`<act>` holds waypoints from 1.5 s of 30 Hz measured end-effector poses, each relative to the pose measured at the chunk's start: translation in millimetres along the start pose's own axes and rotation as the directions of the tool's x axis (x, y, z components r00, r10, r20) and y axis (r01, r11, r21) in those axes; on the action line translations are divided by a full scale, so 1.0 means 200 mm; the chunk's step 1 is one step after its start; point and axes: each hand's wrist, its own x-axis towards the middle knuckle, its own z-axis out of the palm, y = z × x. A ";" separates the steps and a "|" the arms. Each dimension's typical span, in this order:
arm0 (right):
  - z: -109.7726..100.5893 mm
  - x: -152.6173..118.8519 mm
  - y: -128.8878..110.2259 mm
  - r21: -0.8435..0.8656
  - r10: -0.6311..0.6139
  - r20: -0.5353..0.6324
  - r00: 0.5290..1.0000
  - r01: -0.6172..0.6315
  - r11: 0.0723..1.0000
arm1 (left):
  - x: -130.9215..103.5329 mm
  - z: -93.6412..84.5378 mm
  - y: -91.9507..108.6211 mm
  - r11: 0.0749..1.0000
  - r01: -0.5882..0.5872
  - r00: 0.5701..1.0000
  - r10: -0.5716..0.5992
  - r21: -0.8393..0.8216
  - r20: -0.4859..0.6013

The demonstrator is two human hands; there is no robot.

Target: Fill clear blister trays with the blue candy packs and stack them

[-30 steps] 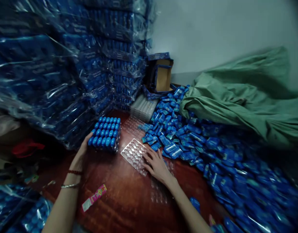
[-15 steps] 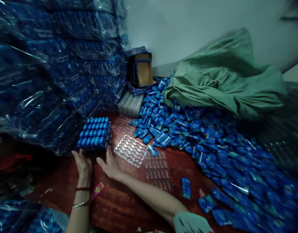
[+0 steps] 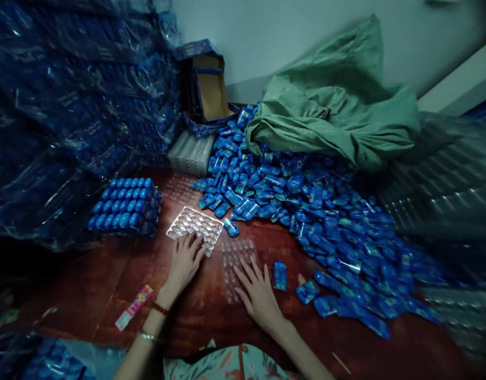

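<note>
My left hand (image 3: 186, 258), fingers spread, lies over the near edge of a clear plastic tray with rounded hollows (image 3: 196, 224). Beside it, my right hand (image 3: 255, 289) is also spread, its fingertips over a second clear tray (image 3: 232, 264) on the red-brown table (image 3: 183, 322). Neither hand holds anything. A small blue packet (image 3: 231, 227) lies just right of the first tray. To the left stands a block of blue egg-shaped pieces in stacked rows (image 3: 124, 206), apart from both hands.
A large heap of blue packets (image 3: 326, 227) spreads across the right, under a green cloth sack (image 3: 330, 116). Film-wrapped blue stacks (image 3: 80, 105) rise at the left. Behind are stacked clear trays (image 3: 191, 153) and an open box (image 3: 211, 95). A pink strip (image 3: 134, 307) lies near my left forearm.
Both hands have moved right, away from the block of blue pieces, and now rest over the two clear trays. The view has shifted to the right.
</note>
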 end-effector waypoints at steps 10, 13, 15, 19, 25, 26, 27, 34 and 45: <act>-0.12 -0.29 0.09 0.137 -0.127 0.064 0.990 0.118 0.984 | 0.13 0.15 0.20 0.972 -0.225 0.965 0.212 0.071 0.155; -0.13 -0.19 0.10 0.186 -0.078 -0.085 0.993 0.093 0.978 | 0.29 0.35 0.34 0.904 -0.386 0.888 0.312 0.181 0.337; -0.15 -0.11 0.12 0.205 -0.025 -0.240 0.970 0.076 0.976 | 0.43 0.50 0.39 0.886 -0.364 0.902 0.258 0.289 0.345; -0.26 -0.01 0.27 0.271 0.226 -0.561 0.796 -0.081 0.959 | 0.65 0.70 0.45 0.894 -0.235 0.954 0.137 0.381 0.266; -0.44 0.11 0.58 0.159 0.476 -0.671 0.568 -0.516 0.842 | 0.66 0.76 0.48 0.848 -0.293 0.935 0.159 0.442 0.317; -0.46 0.16 0.61 0.140 0.508 -0.645 0.570 -0.566 0.812 | 0.65 0.75 0.48 0.836 -0.311 0.926 0.160 0.453 0.341; -0.47 0.21 0.63 0.124 0.533 -0.613 0.584 -0.595 0.794 | 0.64 0.74 0.48 0.824 -0.333 0.915 0.165 0.459 0.367; -0.44 0.35 0.61 -0.108 0.291 -0.381 0.878 -0.355 0.929 | 0.54 0.63 0.48 0.692 -0.589 0.743 0.261 0.417 0.616; -0.35 -0.04 0.52 -0.197 -0.017 -0.297 0.955 -0.044 0.979 | 0.20 0.25 0.20 0.668 -0.672 0.669 0.362 0.319 0.650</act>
